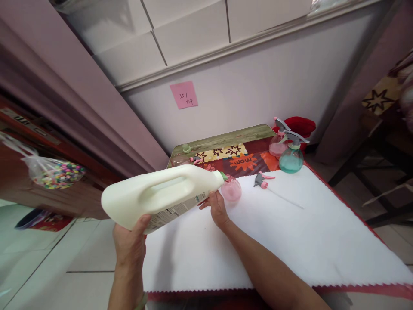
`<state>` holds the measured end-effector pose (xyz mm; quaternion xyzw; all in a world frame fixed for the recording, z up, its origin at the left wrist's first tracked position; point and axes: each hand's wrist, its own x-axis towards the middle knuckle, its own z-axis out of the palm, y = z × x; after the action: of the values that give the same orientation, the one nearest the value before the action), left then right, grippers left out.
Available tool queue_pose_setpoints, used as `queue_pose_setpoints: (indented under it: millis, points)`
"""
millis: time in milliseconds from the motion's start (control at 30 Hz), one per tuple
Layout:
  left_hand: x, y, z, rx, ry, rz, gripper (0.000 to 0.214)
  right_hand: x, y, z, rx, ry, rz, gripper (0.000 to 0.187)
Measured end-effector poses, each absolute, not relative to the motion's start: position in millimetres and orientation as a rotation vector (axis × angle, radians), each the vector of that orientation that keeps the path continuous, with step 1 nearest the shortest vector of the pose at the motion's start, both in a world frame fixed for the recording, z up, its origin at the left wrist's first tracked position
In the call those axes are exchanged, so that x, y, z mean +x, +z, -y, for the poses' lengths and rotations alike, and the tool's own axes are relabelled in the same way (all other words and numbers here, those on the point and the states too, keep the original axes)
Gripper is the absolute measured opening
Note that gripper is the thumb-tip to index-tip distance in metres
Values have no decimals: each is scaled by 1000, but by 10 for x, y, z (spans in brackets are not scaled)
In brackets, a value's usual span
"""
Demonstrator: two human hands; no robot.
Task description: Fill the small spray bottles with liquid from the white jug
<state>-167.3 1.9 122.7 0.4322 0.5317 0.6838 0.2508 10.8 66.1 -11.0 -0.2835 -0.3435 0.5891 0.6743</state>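
Note:
A large cream jug [167, 189] with a moulded handle is tilted with its green-ringed mouth down to the right. My left hand [130, 237] grips its base end from below. Close to the neck, my right hand [217, 209] supports the jug from underneath, fingers against it. The mouth meets the top of a round pink spray bottle [231, 189] without its sprayer, standing on the white cloth; whether liquid flows is hidden. Just right of that bottle lies a grey and pink spray head [262, 181] with its thin tube.
Two spray bottles stand at the back right, one pink [277, 148] and one teal [291, 160]. A small green cap [186, 148] and another bottle [180, 161] are at the back left. White cloth [277, 245] covers the table. A pink note [183, 94] hangs on the wall.

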Motion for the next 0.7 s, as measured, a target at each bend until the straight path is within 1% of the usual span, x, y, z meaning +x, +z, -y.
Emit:
queue_pose_setpoints:
  millis: [700]
  points:
    - [-1682, 1219, -15, 1186, 1845, -1474, 59, 111, -102, -654, -651, 1340, 770, 61]
